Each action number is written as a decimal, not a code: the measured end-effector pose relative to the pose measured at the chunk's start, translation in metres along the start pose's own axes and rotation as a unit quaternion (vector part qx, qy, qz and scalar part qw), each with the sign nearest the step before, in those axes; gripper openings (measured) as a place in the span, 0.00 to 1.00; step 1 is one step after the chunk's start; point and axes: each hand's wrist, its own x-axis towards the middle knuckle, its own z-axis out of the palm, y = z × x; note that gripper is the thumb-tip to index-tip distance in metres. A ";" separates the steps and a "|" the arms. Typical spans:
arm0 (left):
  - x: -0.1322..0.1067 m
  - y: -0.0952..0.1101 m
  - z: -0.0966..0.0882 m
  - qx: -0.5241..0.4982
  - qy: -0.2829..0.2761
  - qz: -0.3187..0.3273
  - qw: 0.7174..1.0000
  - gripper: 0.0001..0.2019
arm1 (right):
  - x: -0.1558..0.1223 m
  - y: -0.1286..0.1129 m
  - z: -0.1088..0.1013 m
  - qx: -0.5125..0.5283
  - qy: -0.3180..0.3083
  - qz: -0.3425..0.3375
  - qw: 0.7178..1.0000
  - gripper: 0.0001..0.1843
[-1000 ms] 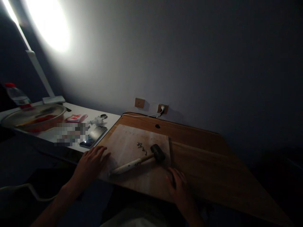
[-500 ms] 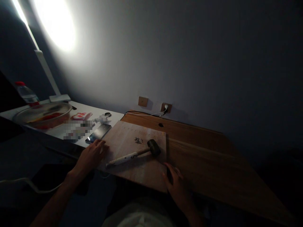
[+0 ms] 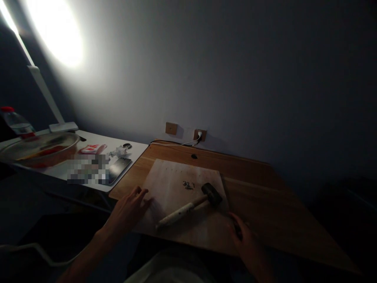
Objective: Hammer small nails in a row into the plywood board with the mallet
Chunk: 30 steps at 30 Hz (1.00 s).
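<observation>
A pale wooden board (image 3: 173, 184) lies on a brown wooden desk (image 3: 265, 204). On it rest a mallet (image 3: 191, 204) with a black head and light handle, and a small heap of metal nails (image 3: 187, 184). My left hand (image 3: 129, 210) lies at the board's left edge, fingers spread and touching it. My right hand (image 3: 244, 239) is at the board's near right corner, fingers curled over the edge; the dim light hides the grip.
A white table (image 3: 88, 173) adjoins on the left, carrying a phone (image 3: 118, 169), a round tray (image 3: 38, 147), a bottle (image 3: 14, 124) and a lamp base (image 3: 63, 126). Wall sockets (image 3: 200, 135) with a white cable sit behind the desk. The room is dim.
The board with the mallet and nails has shifted right across the desk, away from the white table, and both my hands went with it.
</observation>
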 end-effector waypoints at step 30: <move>0.102 0.154 0.047 -0.103 -0.039 0.414 0.903 0.10 | -0.031 -0.080 -0.004 0.084 -0.115 0.009 0.990 0.32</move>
